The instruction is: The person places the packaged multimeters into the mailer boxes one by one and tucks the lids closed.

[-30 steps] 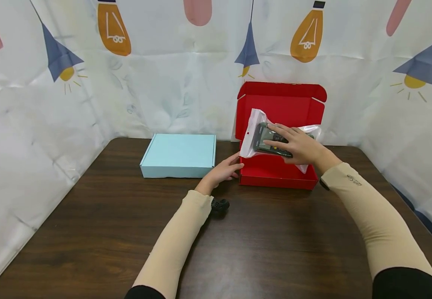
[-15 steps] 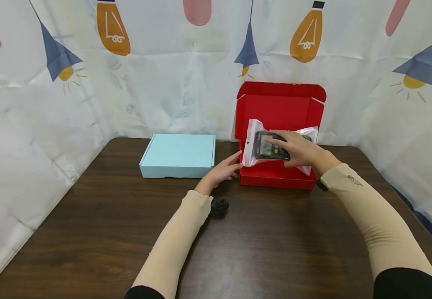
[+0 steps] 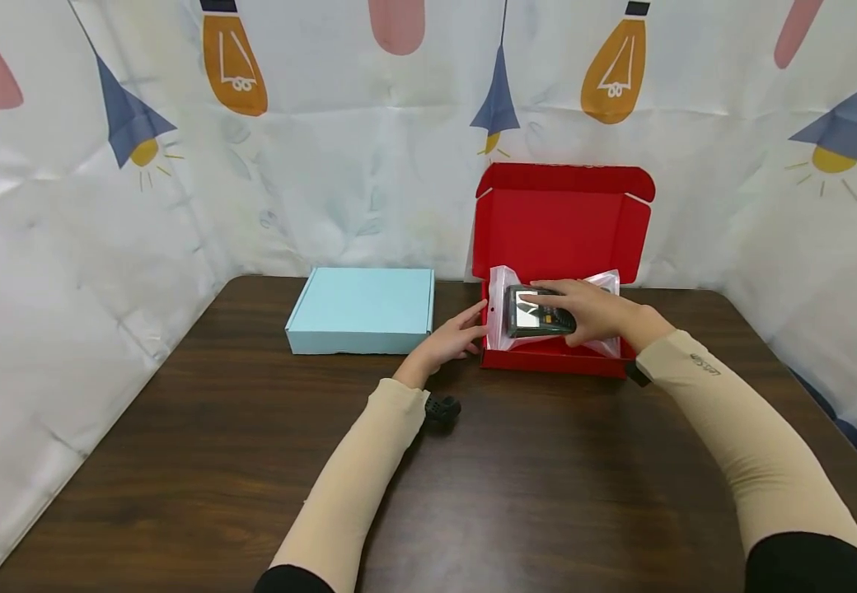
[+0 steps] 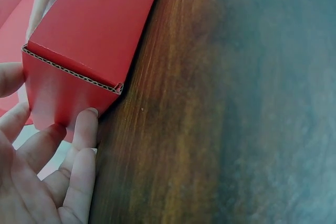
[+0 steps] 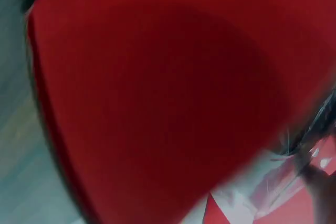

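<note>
A red cardboard box (image 3: 558, 361) stands with its lid (image 3: 558, 231) raised at the back. My right hand (image 3: 597, 311) grips a dark handheld device (image 3: 526, 315) with a screen and small buttons, sealed in a clear plastic bag (image 3: 498, 317) with whitish ends. The device lies level, low in the box's opening, and my palm covers its right part. At the box's left side, my left hand (image 3: 449, 339) touches the wall with extended fingers; the left wrist view shows its fingertips against the red side panel (image 4: 68, 87). The right wrist view is mostly blurred red cardboard (image 5: 157, 98), with some plastic bag (image 5: 247, 187).
A closed light-blue box (image 3: 365, 301) sits left of the red one. Both are near the back edge of the dark wooden table (image 3: 250, 461). Behind hangs a white curtain (image 3: 325, 189) with printed lamps and bulbs.
My right hand has lowered the bagged device into the red box, and the bag has gone from tilted to nearly level. My left hand stays at the box's left side.
</note>
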Demonstrator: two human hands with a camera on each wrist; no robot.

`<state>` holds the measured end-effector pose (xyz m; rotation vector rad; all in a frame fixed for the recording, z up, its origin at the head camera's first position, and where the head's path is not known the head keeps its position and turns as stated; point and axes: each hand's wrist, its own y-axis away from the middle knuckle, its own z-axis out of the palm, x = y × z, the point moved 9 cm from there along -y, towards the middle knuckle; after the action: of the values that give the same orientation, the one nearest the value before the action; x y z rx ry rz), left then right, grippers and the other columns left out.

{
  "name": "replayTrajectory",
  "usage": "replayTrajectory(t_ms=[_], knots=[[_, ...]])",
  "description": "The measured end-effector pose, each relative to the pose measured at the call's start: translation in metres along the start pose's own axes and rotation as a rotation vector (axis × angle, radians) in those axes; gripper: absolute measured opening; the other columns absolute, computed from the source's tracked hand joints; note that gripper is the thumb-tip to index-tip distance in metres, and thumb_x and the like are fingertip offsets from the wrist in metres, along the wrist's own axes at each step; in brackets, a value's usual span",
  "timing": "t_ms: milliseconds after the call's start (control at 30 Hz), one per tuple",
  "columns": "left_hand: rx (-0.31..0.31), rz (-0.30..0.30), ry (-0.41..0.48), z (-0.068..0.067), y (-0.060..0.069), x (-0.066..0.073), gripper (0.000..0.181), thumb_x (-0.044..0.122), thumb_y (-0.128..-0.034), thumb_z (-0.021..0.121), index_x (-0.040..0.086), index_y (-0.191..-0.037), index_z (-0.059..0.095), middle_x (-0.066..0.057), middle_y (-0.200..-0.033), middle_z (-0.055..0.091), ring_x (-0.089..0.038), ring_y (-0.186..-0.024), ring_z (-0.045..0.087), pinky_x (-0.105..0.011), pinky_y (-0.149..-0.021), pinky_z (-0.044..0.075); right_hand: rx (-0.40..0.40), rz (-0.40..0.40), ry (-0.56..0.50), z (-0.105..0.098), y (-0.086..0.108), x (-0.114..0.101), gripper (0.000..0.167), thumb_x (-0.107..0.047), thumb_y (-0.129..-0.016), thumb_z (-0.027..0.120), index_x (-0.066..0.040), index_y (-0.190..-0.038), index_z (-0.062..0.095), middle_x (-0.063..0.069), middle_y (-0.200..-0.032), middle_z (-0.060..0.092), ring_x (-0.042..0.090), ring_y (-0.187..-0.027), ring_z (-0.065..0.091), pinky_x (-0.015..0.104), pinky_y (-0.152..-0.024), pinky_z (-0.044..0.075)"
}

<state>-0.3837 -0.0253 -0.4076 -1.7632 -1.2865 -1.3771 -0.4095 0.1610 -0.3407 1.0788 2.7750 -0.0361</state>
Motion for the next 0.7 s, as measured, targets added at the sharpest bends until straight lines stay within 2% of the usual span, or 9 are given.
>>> replayTrajectory(t_ms=[100, 267, 367, 567, 700], knots=[[0.006, 0.004, 0.008, 0.001, 0.0, 0.0, 0.066, 0.031, -0.1047, 0.053, 0.029, -0.165, 0.026, -0.012, -0.164, 0.033, -0.033, -0.112, 0.061, -0.051, -0.101, 0.049, -0.012, 0.005, -0.02, 0.006, 0.0, 0.0, 0.106, -0.016, -0.071, 0.092, -0.02, -0.161, 0.036, 0.017, -0.161, 0.03, 0.041, -0.139, 0.034, 0.062, -0.104, 0.044], [-0.002, -0.004, 0.004, 0.001, -0.002, -0.001, 0.066, 0.032, -0.1043, 0.054, 0.03, -0.164, 0.026, -0.011, -0.162, 0.036, -0.032, -0.112, 0.061, -0.05, -0.101, 0.049, -0.006, 0.026, -0.038, 0.014, 0.0, 0.001, 0.105, -0.014, -0.072, 0.091, -0.019, -0.161, 0.036, 0.018, -0.162, 0.028, 0.041, -0.14, 0.033, 0.073, -0.11, 0.026], [-0.002, -0.007, 0.001, 0.0, -0.003, -0.002, 0.067, 0.033, -0.1039, 0.055, 0.031, -0.164, 0.026, -0.011, -0.16, 0.039, -0.032, -0.112, 0.061, -0.05, -0.101, 0.049, -0.001, 0.041, -0.048, 0.015, -0.001, 0.003, 0.105, -0.013, -0.071, 0.091, -0.02, -0.161, 0.037, 0.018, -0.163, 0.029, 0.041, -0.142, 0.031, 0.075, -0.112, 0.017], [-0.006, -0.002, -0.005, -0.001, -0.003, 0.0, 0.067, 0.034, -0.1039, 0.055, 0.032, -0.164, 0.026, -0.011, -0.158, 0.04, -0.032, -0.113, 0.061, -0.049, -0.101, 0.049, -0.015, 0.063, -0.056, 0.015, -0.003, 0.005, 0.104, -0.012, -0.072, 0.09, -0.021, -0.161, 0.036, 0.017, -0.163, 0.028, 0.041, -0.144, 0.029, 0.075, -0.113, 0.013], [-0.005, -0.004, -0.013, 0.0, -0.003, -0.002, 0.066, 0.035, -0.1046, 0.054, 0.031, -0.165, 0.026, -0.012, -0.157, 0.042, -0.032, -0.112, 0.061, -0.049, -0.1, 0.05, -0.03, 0.077, -0.066, 0.017, -0.004, 0.004, 0.105, -0.01, -0.071, 0.089, -0.021, -0.161, 0.036, 0.018, -0.162, 0.03, 0.042, -0.142, 0.03, 0.075, -0.113, 0.015]])
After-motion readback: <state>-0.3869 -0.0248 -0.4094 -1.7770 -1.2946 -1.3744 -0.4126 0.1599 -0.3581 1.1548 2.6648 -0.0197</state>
